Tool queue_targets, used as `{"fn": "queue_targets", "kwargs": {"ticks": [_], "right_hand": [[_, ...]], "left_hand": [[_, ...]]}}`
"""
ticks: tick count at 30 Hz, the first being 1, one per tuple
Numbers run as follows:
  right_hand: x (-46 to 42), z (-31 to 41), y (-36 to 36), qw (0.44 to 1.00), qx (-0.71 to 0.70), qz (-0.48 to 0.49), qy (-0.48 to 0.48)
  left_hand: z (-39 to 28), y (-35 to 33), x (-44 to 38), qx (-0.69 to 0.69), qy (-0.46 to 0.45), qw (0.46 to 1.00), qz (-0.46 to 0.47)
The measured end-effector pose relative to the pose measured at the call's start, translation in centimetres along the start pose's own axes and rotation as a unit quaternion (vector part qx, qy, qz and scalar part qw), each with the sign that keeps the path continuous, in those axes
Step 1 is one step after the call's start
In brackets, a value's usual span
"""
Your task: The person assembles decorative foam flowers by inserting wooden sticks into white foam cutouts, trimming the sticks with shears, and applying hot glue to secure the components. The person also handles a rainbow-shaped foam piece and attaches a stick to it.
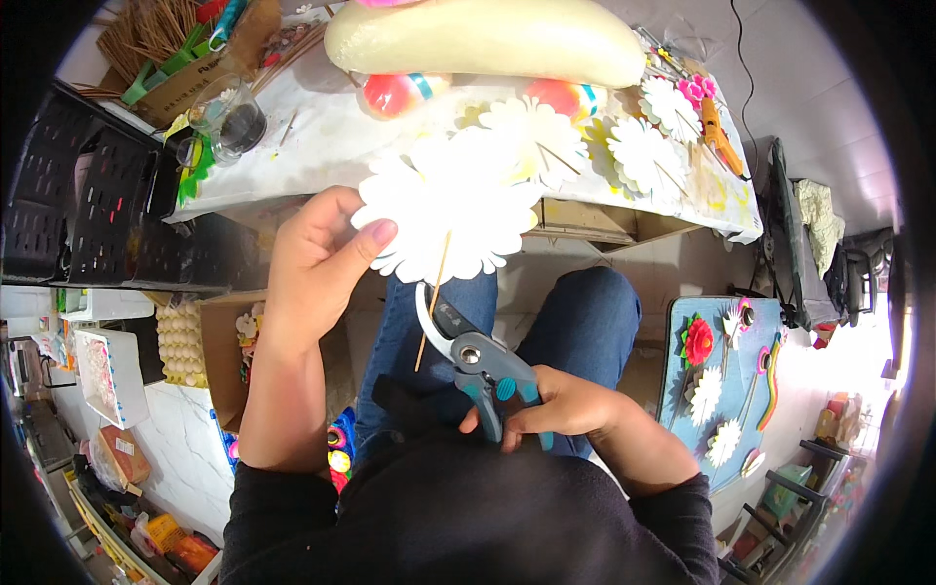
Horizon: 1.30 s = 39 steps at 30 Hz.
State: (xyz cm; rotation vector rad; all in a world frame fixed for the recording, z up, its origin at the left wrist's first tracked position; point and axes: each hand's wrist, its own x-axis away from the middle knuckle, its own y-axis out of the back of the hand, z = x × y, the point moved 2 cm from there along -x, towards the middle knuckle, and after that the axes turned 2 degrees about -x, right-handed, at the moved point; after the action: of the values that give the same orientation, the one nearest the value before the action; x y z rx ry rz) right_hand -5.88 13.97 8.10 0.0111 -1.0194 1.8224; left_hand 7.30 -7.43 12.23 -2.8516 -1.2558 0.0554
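Observation:
Between thumb and fingers, my left hand [322,256] holds a large white artificial flower [453,205] by its petals. Strong light washes out the middle of the bloom. A thin wooden stick [431,314] projects downward from it. My right hand [563,406] grips the grey and teal handles of pruning shears [472,358]. Their jaws are apart, with the stick passing between the curved hook and the dark blade. Flower and shears are above my lap, in front of the worktable [314,161]. Some fingers of my right hand are hidden behind the handles.
More white flowers with sticks [647,157] lie on the table near an orange glue gun [720,139]. A long cream-coloured form [482,40] rests at the back. Glass vessels [238,128] stand left, beside black crates [80,197]. Finished flowers lie on a blue board [720,380] at right.

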Motion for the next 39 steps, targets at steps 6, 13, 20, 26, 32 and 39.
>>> {"fn": "queue_targets", "kwargs": {"ticks": [6,13,20,26,32,39], "right_hand": [[1.4,1.3,-1.3,0.994,-0.112,-0.004,-0.009],[2.6,-0.5,-0.1,0.981,-0.115,0.146,0.051],[1.7,-0.8,-0.8,0.985,-0.113,0.098,0.086],[0.0,0.3,0.5,0.974,-0.17,0.068,0.135],[-0.4,0.0,1.4,0.967,-0.185,0.104,0.142],[-0.2,-0.1,1.7,0.961,-0.207,0.1,0.153]], "left_hand": [[-0.7,-0.2,-0.1,-0.005,-0.017,1.0,0.004],[-1.1,-0.1,-0.7,0.072,-0.028,0.994,-0.075],[-0.3,-0.9,-0.1,0.09,-0.057,0.987,-0.118],[0.0,-1.4,0.3,0.093,-0.076,0.986,-0.118],[0.1,-1.4,0.1,0.093,-0.075,0.987,-0.103],[0.3,-1.8,0.3,0.095,-0.076,0.988,-0.095]]}}
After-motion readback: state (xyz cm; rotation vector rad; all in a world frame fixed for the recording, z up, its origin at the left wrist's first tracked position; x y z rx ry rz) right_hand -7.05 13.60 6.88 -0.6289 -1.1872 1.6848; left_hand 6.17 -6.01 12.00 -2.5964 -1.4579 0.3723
